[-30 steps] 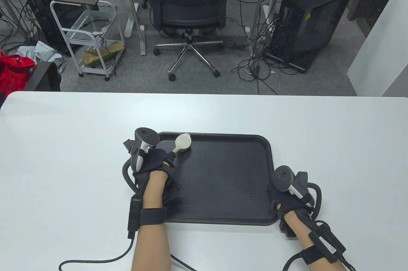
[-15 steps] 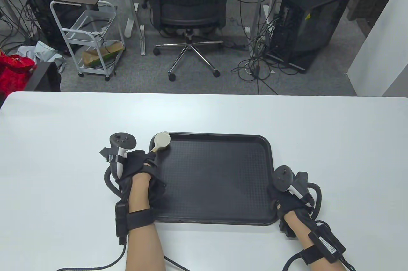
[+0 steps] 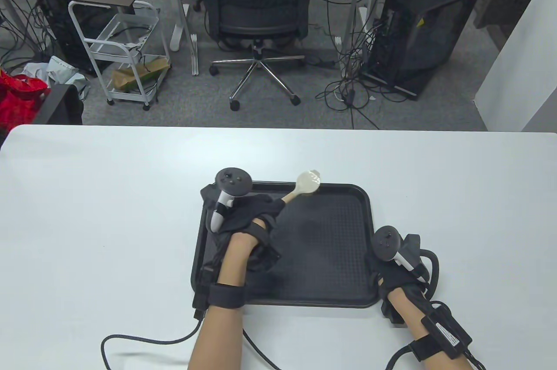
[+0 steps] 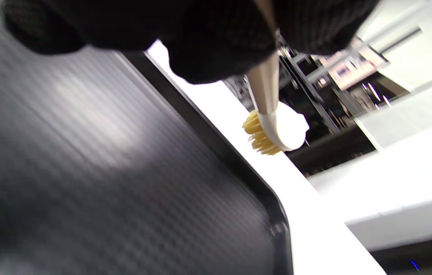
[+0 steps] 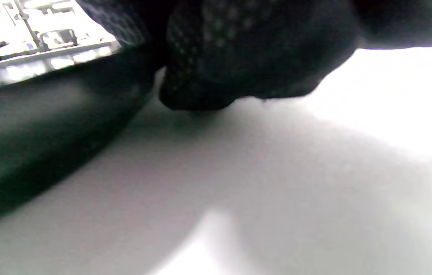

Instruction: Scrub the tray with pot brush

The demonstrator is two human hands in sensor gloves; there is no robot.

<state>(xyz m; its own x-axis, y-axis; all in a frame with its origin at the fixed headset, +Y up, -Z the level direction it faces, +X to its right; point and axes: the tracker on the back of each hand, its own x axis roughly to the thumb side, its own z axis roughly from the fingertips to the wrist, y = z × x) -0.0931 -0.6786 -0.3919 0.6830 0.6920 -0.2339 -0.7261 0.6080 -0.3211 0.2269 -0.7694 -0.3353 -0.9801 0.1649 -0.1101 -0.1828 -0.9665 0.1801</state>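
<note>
- Office clutter fills the far background: a white wire cart (image 3: 126,52) at 10 o'clock, a black office chair (image 3: 259,8) at 12 o'clock, a computer tower (image 3: 417,35) at 2 o'clock.
- Nearer, a white table (image 3: 87,213) carries a black tray (image 3: 330,248) toward its 6 o'clock side.
- Over the tray's left half, the left hand (image 3: 248,222) grips the handle of the pot brush (image 3: 304,185), fingers clenched around it.
- From that hand the brush points toward 1 o'clock; its pale round head sits at the tray's far rim, near 12 o'clock of the tray.
- In the left wrist view the pot brush (image 4: 273,126) shows yellow bristles, and its head hangs beyond the tray (image 4: 124,172) rim, over the table; I cannot tell whether the bristles touch anything.
- At the tray's 4 o'clock corner, the right hand (image 3: 394,272) rests against the rim.
- The right wrist view shows the right hand (image 5: 254,65) with gloved fingers down on the table beside the tray edge; whether they pinch the rim I cannot tell.
</note>
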